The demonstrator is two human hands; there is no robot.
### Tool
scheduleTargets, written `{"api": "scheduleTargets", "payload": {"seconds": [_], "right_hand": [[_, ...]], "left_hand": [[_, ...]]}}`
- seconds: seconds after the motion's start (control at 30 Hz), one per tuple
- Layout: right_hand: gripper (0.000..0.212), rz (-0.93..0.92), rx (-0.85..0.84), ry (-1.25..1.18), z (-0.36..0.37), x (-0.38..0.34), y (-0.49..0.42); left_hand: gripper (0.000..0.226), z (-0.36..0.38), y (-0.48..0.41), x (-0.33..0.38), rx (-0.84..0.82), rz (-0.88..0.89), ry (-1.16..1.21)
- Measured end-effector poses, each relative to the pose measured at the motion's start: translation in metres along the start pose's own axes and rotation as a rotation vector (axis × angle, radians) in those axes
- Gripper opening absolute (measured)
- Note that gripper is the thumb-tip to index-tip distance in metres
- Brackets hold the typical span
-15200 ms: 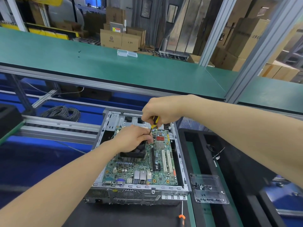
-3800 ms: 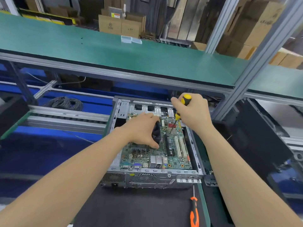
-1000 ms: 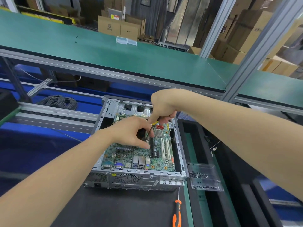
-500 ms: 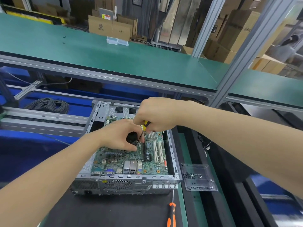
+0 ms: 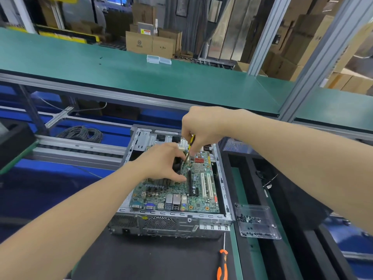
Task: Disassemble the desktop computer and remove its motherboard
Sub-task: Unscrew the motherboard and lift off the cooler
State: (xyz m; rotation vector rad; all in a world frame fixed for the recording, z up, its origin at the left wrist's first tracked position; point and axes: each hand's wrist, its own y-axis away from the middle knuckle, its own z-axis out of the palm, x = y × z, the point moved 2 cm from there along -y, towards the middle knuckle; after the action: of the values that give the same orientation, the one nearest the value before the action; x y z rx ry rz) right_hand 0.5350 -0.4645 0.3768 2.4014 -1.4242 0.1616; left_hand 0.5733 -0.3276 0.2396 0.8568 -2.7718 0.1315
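Work surface: a black mat (image 5: pixel 151 259) covers the near part of the green desk (image 5: pixel 234 259). The desktop computer case (image 5: pixel 171 225) lies flat on the mat, lid off, rear panel towards the person. The motherboard (image 5: pixel 201 201) sits inside the case, its ports lined up along the rear panel.

Hands: the left hand (image 5: pixel 161 162) is curled over the CPU cooler (image 5: pixel 167 181) on the board and grips it. The right hand (image 5: pixel 201 126) is closed around a yellow-and-black screwdriver (image 5: pixel 192 138), whose shaft slants down to the board just beside the left fingertips.

Loose items: an orange-handled screwdriver (image 5: pixel 222 265) lies on the mat near the case's right rear corner. A clear plastic tray (image 5: pixel 256 223) holding small dark screws rests just right of the case, on a black foam insert (image 5: pixel 292 199).

Surroundings: a green shelf (image 5: pixel 141 77) spans the station above and behind the case, carried on aluminium posts (image 5: pixel 266 35), with two small clear boxes (image 5: pixel 159 59) at its far edge. Below it to the left are a roller rail (image 5: pixel 78 150) and a coil of grey cable (image 5: pixel 80 134). Cardboard cartons (image 5: pixel 149 44) are stacked in the room beyond.
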Motion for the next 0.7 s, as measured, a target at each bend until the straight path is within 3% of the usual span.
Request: {"api": "scheduleTargets", "payload": {"seconds": [0.3, 0.47, 0.7], "right_hand": [[0.037, 0.110, 0.028, -0.077, -0.015, 0.011, 0.015], [0.036, 0.106, 0.057, -0.121, -0.013, -0.002, 0.007], [0.035, 0.043, 0.084, -0.126, -0.027, -0.030, -0.013]], "left_hand": [[0.081, -0.011, 0.006, 0.004, -0.010, 0.001, -0.028], [0.072, -0.013, 0.027, -0.012, 0.022, -0.014, 0.023], [0.076, -0.014, 0.051, -0.027, 0.033, -0.027, 0.007]]}}
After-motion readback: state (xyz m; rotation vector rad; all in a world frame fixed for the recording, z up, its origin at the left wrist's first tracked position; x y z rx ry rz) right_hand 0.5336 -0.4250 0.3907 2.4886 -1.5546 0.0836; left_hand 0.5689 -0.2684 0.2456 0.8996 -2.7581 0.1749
